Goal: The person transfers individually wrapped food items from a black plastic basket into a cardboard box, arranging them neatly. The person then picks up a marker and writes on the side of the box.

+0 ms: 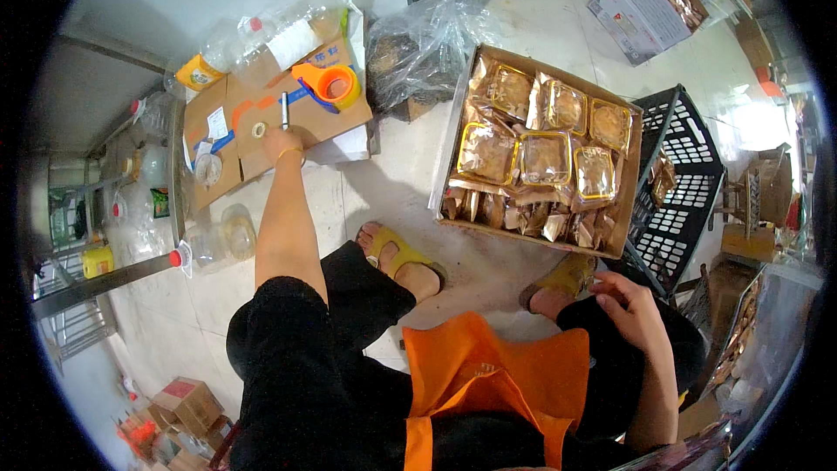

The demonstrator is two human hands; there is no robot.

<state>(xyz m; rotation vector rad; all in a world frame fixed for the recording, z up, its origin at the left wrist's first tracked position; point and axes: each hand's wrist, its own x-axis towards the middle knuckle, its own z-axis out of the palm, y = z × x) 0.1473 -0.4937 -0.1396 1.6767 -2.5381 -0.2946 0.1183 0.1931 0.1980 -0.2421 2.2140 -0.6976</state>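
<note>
My left hand [282, 142] reaches down onto a flattened cardboard box [327, 121], its fingers at the near end of a marker pen [284, 108]. I cannot tell whether they grip it. Just left of those fingers is a small tape roll [259, 130]. An orange tape dispenser [337, 86] sits farther back on the cardboard, and a clear tape roll [208, 170] lies near its left end. My right hand [624, 311] hovers over my right knee, empty, fingers slightly apart. Before it stands an open carton [637, 176] full of clear-topped, wrapped food packs [546, 157].
A black plastic crate [680, 190] leans beside the carton. Empty plastic bottles [294, 39] lie behind the cardboard; another bottle [216, 245] is on the floor. A clear plastic bag [438, 39] bulges behind the carton. A printed box [647, 10] stands at back right.
</note>
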